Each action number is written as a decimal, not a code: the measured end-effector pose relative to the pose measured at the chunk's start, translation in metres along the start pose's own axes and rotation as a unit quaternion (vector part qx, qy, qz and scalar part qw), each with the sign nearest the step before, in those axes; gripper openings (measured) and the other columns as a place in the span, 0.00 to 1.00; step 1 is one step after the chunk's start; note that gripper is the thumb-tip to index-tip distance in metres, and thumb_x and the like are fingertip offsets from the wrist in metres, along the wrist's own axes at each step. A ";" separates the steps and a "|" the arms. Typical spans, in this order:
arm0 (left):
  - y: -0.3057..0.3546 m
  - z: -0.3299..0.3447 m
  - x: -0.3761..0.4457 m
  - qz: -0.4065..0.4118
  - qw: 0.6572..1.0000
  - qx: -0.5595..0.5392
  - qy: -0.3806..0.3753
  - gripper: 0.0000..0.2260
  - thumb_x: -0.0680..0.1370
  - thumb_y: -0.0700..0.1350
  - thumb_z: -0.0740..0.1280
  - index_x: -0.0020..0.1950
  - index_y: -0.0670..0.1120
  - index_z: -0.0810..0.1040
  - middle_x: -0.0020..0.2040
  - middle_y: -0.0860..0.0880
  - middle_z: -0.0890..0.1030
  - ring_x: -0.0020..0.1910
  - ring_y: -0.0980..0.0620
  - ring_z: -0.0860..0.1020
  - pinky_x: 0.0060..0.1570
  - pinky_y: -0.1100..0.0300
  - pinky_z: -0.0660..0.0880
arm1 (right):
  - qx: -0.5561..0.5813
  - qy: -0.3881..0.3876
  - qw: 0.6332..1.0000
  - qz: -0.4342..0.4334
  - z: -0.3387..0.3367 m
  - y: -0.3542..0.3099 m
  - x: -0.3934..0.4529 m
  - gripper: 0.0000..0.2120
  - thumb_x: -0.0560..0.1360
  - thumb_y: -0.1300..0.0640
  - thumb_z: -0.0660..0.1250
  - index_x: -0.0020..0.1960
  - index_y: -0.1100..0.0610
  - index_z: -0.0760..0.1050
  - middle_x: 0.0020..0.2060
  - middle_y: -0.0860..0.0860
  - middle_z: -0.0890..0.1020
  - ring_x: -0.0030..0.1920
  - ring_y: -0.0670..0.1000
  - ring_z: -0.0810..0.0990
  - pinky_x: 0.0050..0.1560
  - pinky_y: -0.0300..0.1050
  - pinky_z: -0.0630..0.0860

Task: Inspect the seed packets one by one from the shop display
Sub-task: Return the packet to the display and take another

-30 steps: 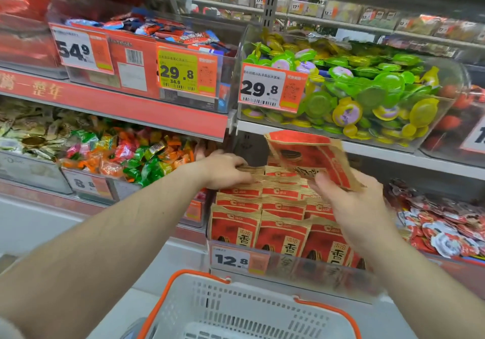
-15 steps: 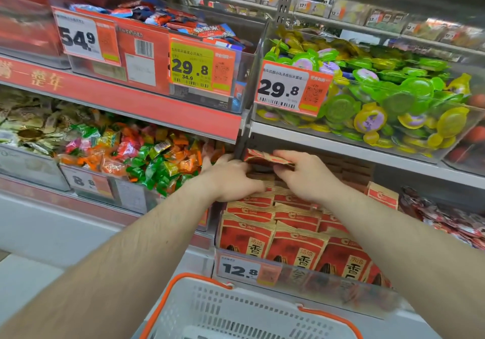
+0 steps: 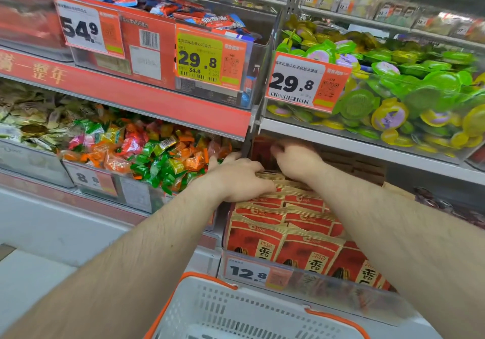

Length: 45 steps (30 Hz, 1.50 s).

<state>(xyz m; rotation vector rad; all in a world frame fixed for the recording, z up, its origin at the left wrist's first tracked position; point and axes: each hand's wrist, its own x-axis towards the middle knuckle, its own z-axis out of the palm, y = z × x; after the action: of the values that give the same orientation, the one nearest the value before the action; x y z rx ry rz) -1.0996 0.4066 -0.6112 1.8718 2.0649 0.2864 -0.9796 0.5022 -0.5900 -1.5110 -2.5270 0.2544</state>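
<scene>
Both arms outstretched, left hand [image 3: 236, 178] flat on seed packets [image 3: 283, 223] — right hand [image 3: 296, 163] blurred, grip unclear

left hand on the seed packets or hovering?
Touching. The head view shows the left hand resting palm-down on the tops of the red seed packets in the bin, fingers lying directly against the packet edges.

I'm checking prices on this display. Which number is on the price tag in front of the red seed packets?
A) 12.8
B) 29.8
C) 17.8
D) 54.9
A: the white price tag clipped to the clear bin front, right below the red seed packets, reads 12.8.
</scene>
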 end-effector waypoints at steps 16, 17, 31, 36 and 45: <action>0.001 0.001 0.001 -0.002 1.000 0.011 0.008 0.27 0.77 0.67 0.58 0.74 0.59 0.69 0.79 0.53 0.57 0.79 0.47 0.48 0.73 0.36 0.41 | 0.048 -0.206 0.977 0.020 -0.008 -0.002 0.005 0.12 0.79 0.46 0.60 0.52 0.48 0.81 0.54 0.47 0.81 0.49 0.49 0.78 0.48 0.46 0.70; 0.000 0.001 0.000 -0.005 1.000 0.016 0.014 0.27 0.76 0.68 0.58 0.73 0.60 0.69 0.78 0.53 0.57 0.77 0.45 0.49 0.74 0.37 0.43 | 0.038 -0.194 0.980 0.021 -0.009 0.000 0.005 0.10 0.76 0.48 0.63 0.45 0.50 0.81 0.49 0.49 0.82 0.45 0.49 0.78 0.43 0.45 0.70; 0.008 0.002 -0.023 -0.049 0.997 -0.058 0.033 0.28 0.76 0.68 0.58 0.74 0.59 0.68 0.76 0.52 0.65 0.76 0.45 0.55 0.72 0.38 0.50 | -0.094 -0.039 0.994 0.040 -0.007 0.000 -0.003 0.13 0.76 0.57 0.59 0.56 0.57 0.79 0.55 0.56 0.81 0.54 0.59 0.79 0.48 0.44 0.75; 0.007 0.005 -0.023 -0.052 0.996 -0.070 0.034 0.25 0.76 0.67 0.59 0.70 0.60 0.72 0.74 0.52 0.67 0.75 0.46 0.57 0.71 0.38 0.51 | -0.086 -0.079 0.993 0.006 -0.004 -0.007 -0.006 0.14 0.75 0.56 0.62 0.58 0.57 0.79 0.54 0.56 0.82 0.50 0.56 0.79 0.46 0.44 0.75; 0.005 0.005 -0.021 -0.048 0.997 -0.061 0.012 0.26 0.76 0.68 0.57 0.71 0.60 0.71 0.77 0.52 0.65 0.79 0.47 0.51 0.73 0.35 0.44 | -0.122 -0.123 0.985 0.012 0.003 -0.003 0.011 0.12 0.79 0.55 0.60 0.53 0.59 0.80 0.54 0.56 0.82 0.46 0.54 0.78 0.41 0.43 0.70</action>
<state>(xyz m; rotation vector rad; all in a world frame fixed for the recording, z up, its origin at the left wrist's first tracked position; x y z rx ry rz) -1.0916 0.3855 -0.6116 1.7006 2.0958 0.4040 -0.9879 0.5100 -0.5917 -1.6919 -2.8234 0.1471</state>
